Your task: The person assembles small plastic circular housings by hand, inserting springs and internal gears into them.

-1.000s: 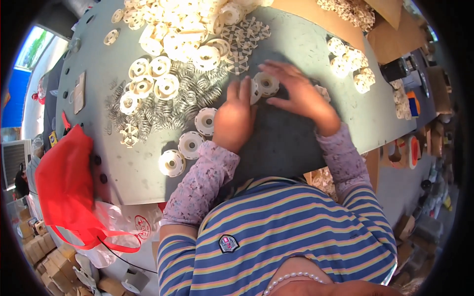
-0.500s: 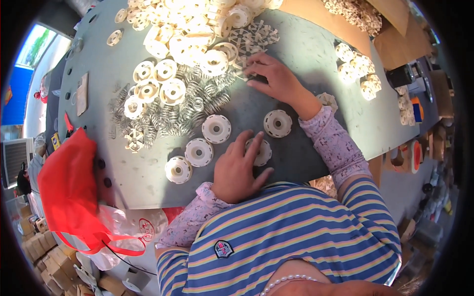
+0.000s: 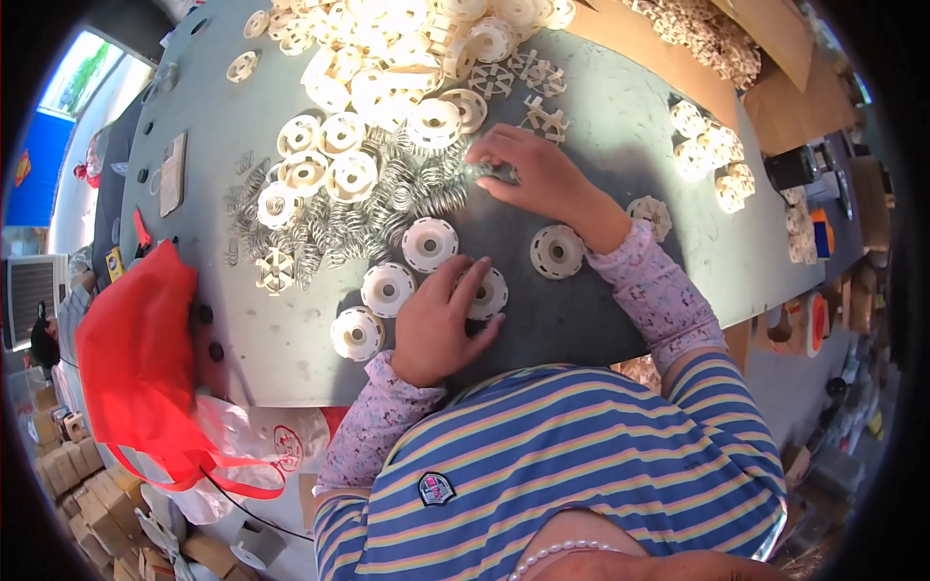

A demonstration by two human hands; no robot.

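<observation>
My left hand lies flat on the grey table, its fingers resting on a cream plastic disc. Two more such discs lie just left of it, and another disc lies to its right. My right hand reaches farther out and pinches a metal coil spring at the edge of a heap of springs. A disc lies between the two hands.
A big pile of cream discs covers the far side of the table. Small star-shaped parts lie at the right. A red bag hangs at the table's left edge. Cardboard lies at the far right.
Both hands left the disc they held together. My left hand drew back toward me onto a disc, and my right hand reached out to the springs and took one.
</observation>
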